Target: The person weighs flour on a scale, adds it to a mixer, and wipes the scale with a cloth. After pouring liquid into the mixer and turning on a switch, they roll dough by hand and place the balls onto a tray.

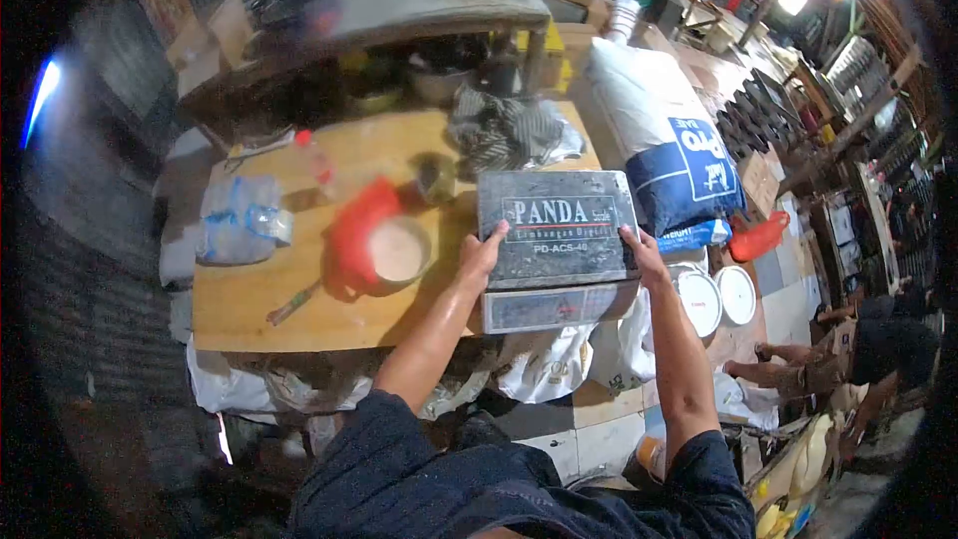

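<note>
While partly open, hands (479, 255) (648, 256) grip the box (559, 230).

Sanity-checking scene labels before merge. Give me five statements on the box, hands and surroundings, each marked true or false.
1. The left hand and right hand grip opposite sides of the box. True.
2. The blue-and-white sack is left of the box. False: it is to the right.
3. The striped cloth lies on the wooden table. True.
4. The lettering on the box reads "TIGER". False: it reads "PANDA".
5. A red item is on the table, left of the box. True.
</note>
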Motion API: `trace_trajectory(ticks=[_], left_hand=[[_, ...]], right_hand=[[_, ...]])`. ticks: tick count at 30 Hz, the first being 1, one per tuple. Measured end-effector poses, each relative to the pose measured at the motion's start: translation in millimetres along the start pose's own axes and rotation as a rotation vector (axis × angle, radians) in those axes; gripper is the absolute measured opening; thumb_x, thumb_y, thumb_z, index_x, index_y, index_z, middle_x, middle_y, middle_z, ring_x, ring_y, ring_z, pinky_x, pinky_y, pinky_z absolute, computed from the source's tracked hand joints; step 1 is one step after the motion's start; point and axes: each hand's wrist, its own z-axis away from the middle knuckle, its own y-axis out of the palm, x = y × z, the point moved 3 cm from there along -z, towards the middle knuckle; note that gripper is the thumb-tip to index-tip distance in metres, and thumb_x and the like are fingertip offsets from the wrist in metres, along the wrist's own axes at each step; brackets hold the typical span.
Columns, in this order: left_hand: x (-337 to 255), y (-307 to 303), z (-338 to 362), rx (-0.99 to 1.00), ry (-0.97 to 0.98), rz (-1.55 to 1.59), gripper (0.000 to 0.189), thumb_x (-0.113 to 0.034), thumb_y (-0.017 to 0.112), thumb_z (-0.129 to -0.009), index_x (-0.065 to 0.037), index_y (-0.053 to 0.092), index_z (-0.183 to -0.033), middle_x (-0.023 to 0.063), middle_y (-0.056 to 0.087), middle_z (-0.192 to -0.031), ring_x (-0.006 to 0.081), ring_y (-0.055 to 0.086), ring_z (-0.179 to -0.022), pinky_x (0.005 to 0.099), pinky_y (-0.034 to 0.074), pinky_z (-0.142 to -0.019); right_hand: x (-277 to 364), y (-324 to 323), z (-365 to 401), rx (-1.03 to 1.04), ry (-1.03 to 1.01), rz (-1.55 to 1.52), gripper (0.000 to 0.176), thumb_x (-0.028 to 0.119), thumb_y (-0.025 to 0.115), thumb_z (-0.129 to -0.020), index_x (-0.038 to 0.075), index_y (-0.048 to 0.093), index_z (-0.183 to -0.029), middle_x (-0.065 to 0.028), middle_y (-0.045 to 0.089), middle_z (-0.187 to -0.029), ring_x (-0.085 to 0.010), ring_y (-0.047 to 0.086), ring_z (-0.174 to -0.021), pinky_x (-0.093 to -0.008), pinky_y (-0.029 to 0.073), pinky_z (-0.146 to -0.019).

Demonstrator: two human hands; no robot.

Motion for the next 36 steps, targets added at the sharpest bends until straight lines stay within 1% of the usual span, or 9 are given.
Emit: trace_trajectory(ticks=[7,10,14,18,21,25,30,32,36], left_hand=[[-34,2,29,-0.107,0.098,-0.361,0.070,-0.049,0.067,-0.076,0.002,0.051,-0.121,0.0250,0.057,-0.115,0.0388,0.053,-0.110,0.0422,0.041,-0.091],[-116,16,27,-0.428,0.974,-0.394,0.070,-0.038,0.075,-0.067,-0.009,0.045,-0.122,0.0148,0.051,-0.116,0.0322,0.045,-0.110,0.0461,0.029,-0.100],[-201,58,-7,-0.166,0.687,-0.787,0.096,-0.043,0.081,-0.058,-0.022,0.032,-0.138,0.0154,0.039,-0.129,0.0379,0.031,-0.123,0.0474,0.028,-0.102],[-185,78,-123,0.144,0.879,-1.054,0.110,-0.030,0.084,-0.055,-0.026,0.020,-0.145,0.0223,0.049,-0.125,0.0381,0.046,-0.117,0.0438,0.040,-0.097],[-178,63,-193,0.270,1.181,-0.856,0.074,0.001,0.057,-0.060,-0.019,0.045,-0.130,0.0183,0.059,-0.113,0.0359,0.056,-0.105,0.0429,0.045,-0.090],[-254,7,-139,-0.530,1.001,-0.776,0.043,-0.003,0.054,-0.068,-0.019,0.054,-0.107,0.0149,0.056,-0.095,0.0354,0.055,-0.091,0.0466,0.045,-0.076],[-235,-14,-188,-0.583,0.442,-0.851,0.056,-0.008,0.058,-0.073,-0.013,0.043,-0.127,0.0213,0.035,-0.132,0.0399,0.047,-0.113,0.0506,0.041,-0.093],[-211,-13,-232,-0.534,0.487,-0.964,0.067,-0.012,0.062,-0.069,-0.012,0.038,-0.131,0.0257,0.033,-0.132,0.0409,0.042,-0.118,0.0502,0.038,-0.097],[-212,19,-157,-0.470,0.604,-1.109,0.076,-0.030,0.071,-0.061,-0.013,0.042,-0.129,0.0249,0.039,-0.126,0.0399,0.035,-0.122,0.0497,0.032,-0.102]], right_hand=[[9,-5,4,-0.025,-0.015,0.125,0.040,0.036,0.059,-0.090,0.000,0.063,-0.108,-0.0020,0.064,-0.093,-0.0118,0.057,-0.081,-0.0261,0.044,-0.076],[41,0,28,-0.242,-0.171,0.749,0.033,0.031,0.054,-0.091,0.001,0.064,-0.101,-0.0137,0.065,-0.088,-0.0227,0.058,-0.083,-0.0312,0.043,-0.078],[25,-32,87,-0.563,-0.589,0.848,0.026,0.020,0.062,-0.083,0.003,0.062,-0.104,-0.0177,0.062,-0.095,-0.0287,0.057,-0.088,-0.0367,0.045,-0.076],[-40,-97,190,-0.664,-0.330,0.760,0.027,0.019,0.065,-0.080,0.001,0.063,-0.099,-0.0137,0.061,-0.091,-0.0237,0.059,-0.086,-0.0332,0.046,-0.077],[-161,-188,307,-0.726,-0.037,0.515,0.027,0.016,0.061,-0.085,-0.001,0.062,-0.106,-0.0111,0.065,-0.095,-0.0172,0.060,-0.085,-0.0290,0.047,-0.076],[-281,-219,510,-1.011,0.484,0.526,0.029,0.026,0.061,-0.082,-0.002,0.063,-0.089,-0.0066,0.060,-0.071,-0.0149,0.055,-0.067,-0.0323,0.045,-0.066],[-446,-145,677,-1.142,0.683,0.065,0.020,0.024,0.050,-0.085,0.008,0.058,-0.076,-0.0084,0.050,-0.051,-0.0206,0.047,-0.036,-0.0351,0.033,-0.030],[-418,-95,663,-1.023,1.077,0.111,0.015,0.020,0.050,-0.085,0.008,0.059,-0.082,-0.0055,0.046,-0.054,-0.0179,0.045,-0.039,-0.0330,0.035,-0.032],[-420,-38,659,-1.035,0.941,-0.209,0.016,0.019,0.050,-0.084,0.009,0.059,-0.093,-0.0038,0.048,-0.060,-0.0167,0.046,-0.043,-0.0340,0.040,-0.035]])
